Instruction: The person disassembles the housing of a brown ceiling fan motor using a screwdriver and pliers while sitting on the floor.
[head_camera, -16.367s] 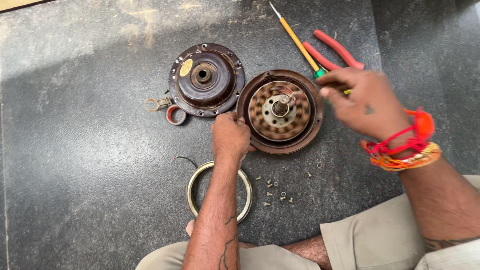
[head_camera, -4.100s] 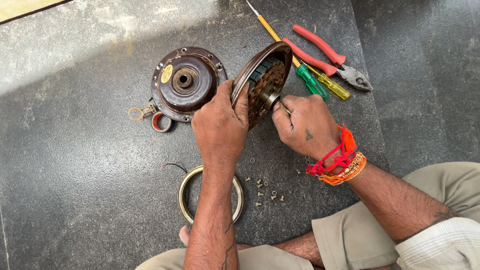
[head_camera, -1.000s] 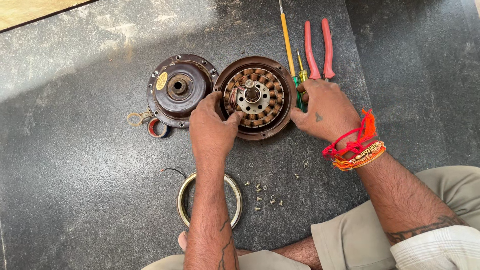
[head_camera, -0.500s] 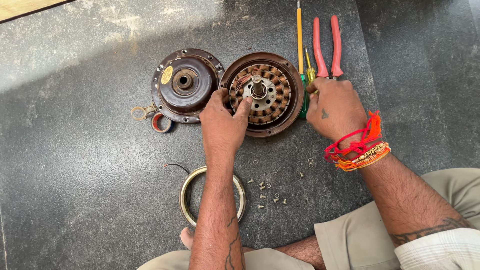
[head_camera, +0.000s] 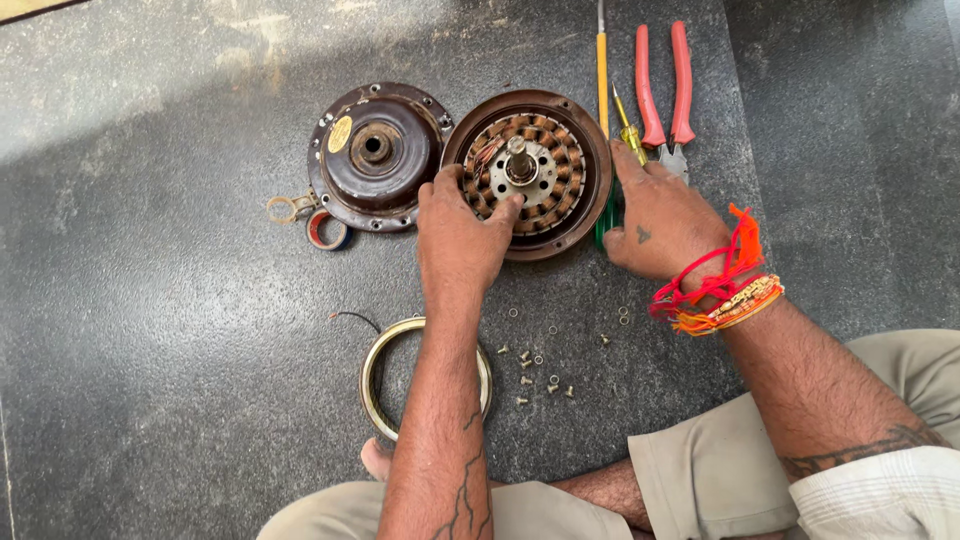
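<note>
A round brown motor housing (head_camera: 575, 130) with copper windings and a centre shaft lies flat on the dark stone floor. My left hand (head_camera: 458, 235) rests on its near rim, fingers on the windings. My right hand (head_camera: 660, 218) lies just right of the housing, over a green-handled screwdriver (head_camera: 604, 225), its fingertips by a small yellow-green tester screwdriver (head_camera: 632, 140). Whether it grips either tool is hidden. A second brown motor cover (head_camera: 375, 155) sits to the left of the housing.
Red-handled pliers (head_camera: 662, 85) and a long yellow screwdriver (head_camera: 602, 60) lie beyond my right hand. A metal ring (head_camera: 372, 385) lies under my left forearm, with several small screws (head_camera: 535, 375) beside it. A roll of tape (head_camera: 327, 230) sits by the cover.
The housing, tilted up on edge four seconds ago, now lies flat. My right hand has shifted from its rim onto the screwdrivers beside it. My left hand stays on the windings.
</note>
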